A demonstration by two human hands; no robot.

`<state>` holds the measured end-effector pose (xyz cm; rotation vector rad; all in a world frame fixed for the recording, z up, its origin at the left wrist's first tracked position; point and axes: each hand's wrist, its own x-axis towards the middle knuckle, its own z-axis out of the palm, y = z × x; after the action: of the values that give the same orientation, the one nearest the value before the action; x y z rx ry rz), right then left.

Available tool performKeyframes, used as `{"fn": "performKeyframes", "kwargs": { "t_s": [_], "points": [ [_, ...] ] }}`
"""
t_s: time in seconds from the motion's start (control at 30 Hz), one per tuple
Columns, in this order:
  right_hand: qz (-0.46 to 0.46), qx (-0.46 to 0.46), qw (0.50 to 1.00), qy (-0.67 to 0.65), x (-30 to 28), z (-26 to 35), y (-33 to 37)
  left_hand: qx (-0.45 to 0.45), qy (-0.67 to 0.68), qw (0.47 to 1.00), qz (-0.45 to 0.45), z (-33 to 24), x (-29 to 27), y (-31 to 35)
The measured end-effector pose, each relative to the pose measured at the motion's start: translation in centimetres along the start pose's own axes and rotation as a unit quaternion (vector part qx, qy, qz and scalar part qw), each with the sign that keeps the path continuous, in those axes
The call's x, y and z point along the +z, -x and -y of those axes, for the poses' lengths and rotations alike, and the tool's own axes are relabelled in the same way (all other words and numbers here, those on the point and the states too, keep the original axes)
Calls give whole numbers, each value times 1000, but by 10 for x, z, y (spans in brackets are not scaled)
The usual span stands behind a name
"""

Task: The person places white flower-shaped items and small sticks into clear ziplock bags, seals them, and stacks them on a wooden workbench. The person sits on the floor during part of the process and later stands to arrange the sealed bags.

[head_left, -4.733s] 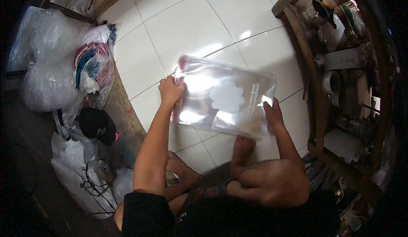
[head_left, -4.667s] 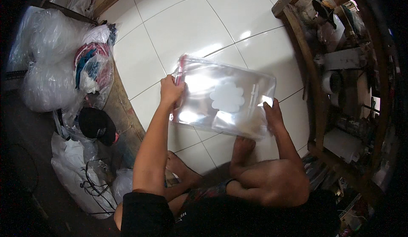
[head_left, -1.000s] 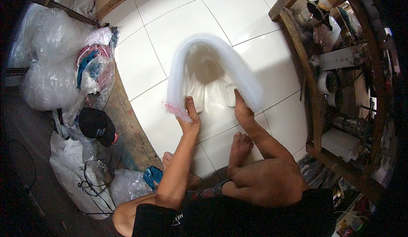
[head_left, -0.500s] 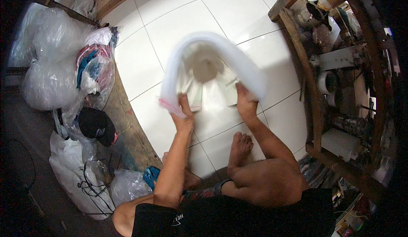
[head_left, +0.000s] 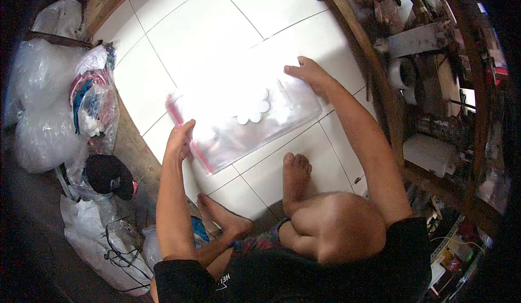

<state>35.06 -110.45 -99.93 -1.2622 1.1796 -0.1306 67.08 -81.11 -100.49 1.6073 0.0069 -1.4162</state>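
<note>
Flat in front of me lies a stack of clear plastic bags (head_left: 260,134), low over the white tiles; whether it rests on them I cannot tell. A pink-red band runs along its left edge, and a pale flower shape shows on its face. Glare washes out the far part of the stack. My left hand (head_left: 182,140) is closed on the pink-edged side, thumb on top and the other fingers partly hidden. At the far right side my right hand (head_left: 309,75) grips the edge between thumb and fingers.
White floor tiles (head_left: 201,37) surround the stack. Left of me are bulging clear plastic bags (head_left: 49,107), bundled cloth (head_left: 89,94), a black cap (head_left: 110,175) and a white sack (head_left: 89,229). A wooden shelf frame (head_left: 380,86) with cluttered items stands to the right. My bare feet (head_left: 297,175) are close by.
The stack was bent into an arch between my hands and now lies spread flat. My hands have moved apart, the right one farther forward and the left one to the left.
</note>
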Motion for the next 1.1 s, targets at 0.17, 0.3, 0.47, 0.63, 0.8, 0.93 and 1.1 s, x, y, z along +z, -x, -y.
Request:
{"fn": "performKeyframes", "kwargs": {
  "t_s": [0.17, 0.3, 0.47, 0.63, 0.8, 0.93, 1.1],
  "points": [
    [-26, -42, 994, 94, -6, -18, 4, -2, 81, 995, 66, 0, 2, 9],
    [-74, -101, 967, 222, 16, -7, 13, 57, 23, 998, 11, 8, 1, 2],
    [-62, -73, 970, 225, 8, 0, 18, 66, -32, 997, -37, -3, 20, 7],
    [-64, -78, 959, 265, 12, 13, 29, 75, -17, 997, -4, 4, 10, 5],
    [-50, -205, 855, 474, 14, 19, 80, 43, -67, 994, -70, 3, -1, 2],
    [91, -361, 742, 557, 9, -1, 111, 198, -309, 884, -288, -10, 3, 7],
    [63, -448, 685, 571, 20, -29, 112, 458, -501, 701, -220, -52, 71, -23]
  ]
}}
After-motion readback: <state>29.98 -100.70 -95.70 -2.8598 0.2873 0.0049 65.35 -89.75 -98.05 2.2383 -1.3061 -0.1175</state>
